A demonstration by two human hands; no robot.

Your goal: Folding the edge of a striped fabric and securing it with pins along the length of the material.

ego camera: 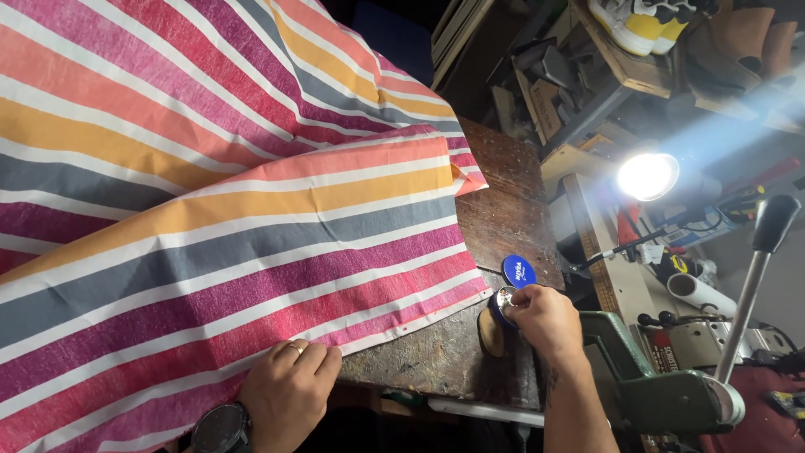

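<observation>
A big striped cloth (218,210) covers most of the dark wooden desk (503,210). Its stripes are pink, orange, grey, purple and red. It lies spread out flat, with one layer folded over another, and its long edge runs across the desk so that edge is easy to reach.

On the right stands a green metal press (671,386) with a long handle and a black knob on top. It sits just beside the desk, close to the person. A bright lamp (647,176) shines from behind it, so the desk top is lit up. Shelves with shoes and odd bits are farther back in the dark.

The left hand (289,390) rests on the near edge of the cloth. Its fingers are curled together and press down on the cloth, which looks like it keeps the cloth from sliding. There is a ring on one finger and a dark watch on the wrist.

The right hand (545,319) is on the bare desk, just past the cloth's corner. Its fingers are closed on a small shiny round piece (506,297) over an open blue tin. The round blue lid (519,270) lies flat next to it, out of the way.
</observation>
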